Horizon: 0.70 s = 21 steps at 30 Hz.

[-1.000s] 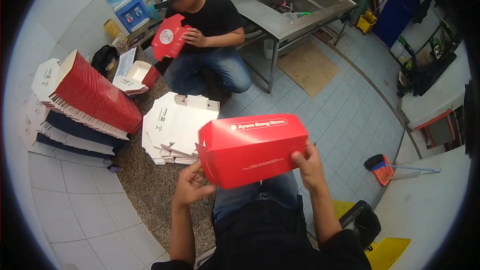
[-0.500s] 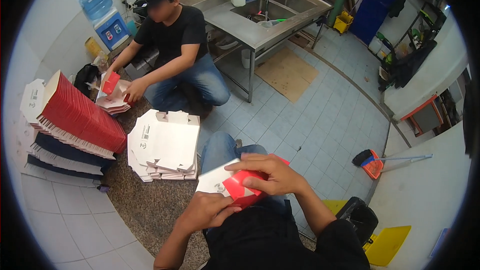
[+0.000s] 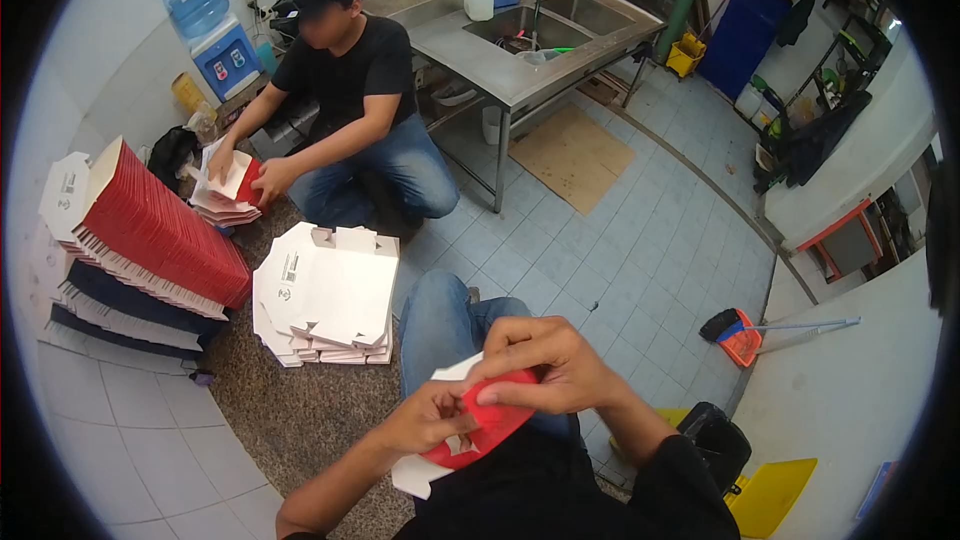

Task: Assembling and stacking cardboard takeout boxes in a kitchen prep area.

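A partly folded red and white cardboard box (image 3: 499, 426) is held in front of my body, above my lap. My right hand (image 3: 545, 365) grips its upper part, thumb pressed on the red face. My left hand (image 3: 437, 417) pinches the box's near-left side beside a small white flap. A white panel sticks out below my left hand. To the left of my knees lies a stack of flat white box blanks (image 3: 345, 285) with notched edges and small dark print. Parts of the box are hidden behind my fingers.
A tall pile of red-edged blanks (image 3: 165, 225) leans at the left wall. Across from me, a crouching person (image 3: 345, 80) handles another red and white box (image 3: 240, 180). A steel sink table (image 3: 520, 70) stands behind. An orange dustpan (image 3: 742, 340) and black bin (image 3: 715, 437) are right.
The box in my hands has tilted and turned, showing more of its red face. My left hand has shifted onto its flap. The other person's box has opened out to its white inside.
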Available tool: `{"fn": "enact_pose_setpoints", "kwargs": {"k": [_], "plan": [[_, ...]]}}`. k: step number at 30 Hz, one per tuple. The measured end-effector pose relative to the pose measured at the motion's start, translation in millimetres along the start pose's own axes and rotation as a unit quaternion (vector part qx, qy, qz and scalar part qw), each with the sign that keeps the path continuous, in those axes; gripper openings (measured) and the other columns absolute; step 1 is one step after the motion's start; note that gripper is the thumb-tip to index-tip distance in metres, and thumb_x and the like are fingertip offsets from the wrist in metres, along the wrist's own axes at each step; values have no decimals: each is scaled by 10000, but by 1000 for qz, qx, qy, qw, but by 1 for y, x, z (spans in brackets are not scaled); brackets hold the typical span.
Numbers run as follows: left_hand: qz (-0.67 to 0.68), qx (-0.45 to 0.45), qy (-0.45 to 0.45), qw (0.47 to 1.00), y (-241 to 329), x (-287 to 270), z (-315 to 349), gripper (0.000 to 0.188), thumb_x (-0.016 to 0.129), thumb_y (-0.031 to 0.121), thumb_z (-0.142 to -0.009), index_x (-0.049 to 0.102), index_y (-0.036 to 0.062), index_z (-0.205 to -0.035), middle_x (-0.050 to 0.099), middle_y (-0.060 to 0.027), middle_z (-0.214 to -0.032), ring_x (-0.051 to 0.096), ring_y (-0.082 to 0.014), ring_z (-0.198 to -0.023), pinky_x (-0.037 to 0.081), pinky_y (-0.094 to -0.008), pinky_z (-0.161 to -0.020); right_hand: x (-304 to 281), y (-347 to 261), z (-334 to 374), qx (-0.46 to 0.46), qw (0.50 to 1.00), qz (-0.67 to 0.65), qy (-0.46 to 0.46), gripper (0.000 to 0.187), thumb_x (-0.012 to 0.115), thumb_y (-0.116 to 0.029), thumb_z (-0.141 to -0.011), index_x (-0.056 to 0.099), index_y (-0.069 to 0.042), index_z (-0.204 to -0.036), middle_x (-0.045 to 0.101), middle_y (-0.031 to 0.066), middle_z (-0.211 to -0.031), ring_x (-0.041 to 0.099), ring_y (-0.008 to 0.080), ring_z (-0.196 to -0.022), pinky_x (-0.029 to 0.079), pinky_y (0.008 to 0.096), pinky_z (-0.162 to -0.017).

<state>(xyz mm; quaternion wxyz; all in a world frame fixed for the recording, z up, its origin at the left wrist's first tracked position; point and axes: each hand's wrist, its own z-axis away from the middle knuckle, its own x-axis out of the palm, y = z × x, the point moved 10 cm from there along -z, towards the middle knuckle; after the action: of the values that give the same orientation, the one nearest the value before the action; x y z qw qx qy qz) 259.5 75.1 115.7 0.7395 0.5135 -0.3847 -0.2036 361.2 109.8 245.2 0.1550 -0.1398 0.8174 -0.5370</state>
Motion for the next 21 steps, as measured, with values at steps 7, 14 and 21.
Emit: {"fn": "enact_pose_setpoints", "kwargs": {"k": [7,14,21], "plan": [[50,-180,-76,979,-33,21,6,318,515,192,-994,556,-11,-1236,640,-15,-803,574,-51,-584,478,-188,-539,16,34,36,155,959,66,-227,336,752,-141,-788,696,-68,-1111,594,61,-852,575,170,-811,455,279,-719],[-22,-142,-40,989,2,18,2,284,540,209,-986,623,-29,-1118,651,-12,-766,579,-43,-607,491,-198,-549,-26,28,26,179,968,175,-11,260,707,-143,-799,687,-54,-1043,581,89,-909,578,208,-829,456,302,-741],[-38,-62,31,997,16,13,12,219,582,172,-964,631,-26,-1045,644,4,-767,565,-19,-652,481,-195,-579,15,19,19,88,986,66,-125,227,661,-129,-827,690,-47,-1037,581,115,-1047,576,255,-979,436,348,-880]]}}
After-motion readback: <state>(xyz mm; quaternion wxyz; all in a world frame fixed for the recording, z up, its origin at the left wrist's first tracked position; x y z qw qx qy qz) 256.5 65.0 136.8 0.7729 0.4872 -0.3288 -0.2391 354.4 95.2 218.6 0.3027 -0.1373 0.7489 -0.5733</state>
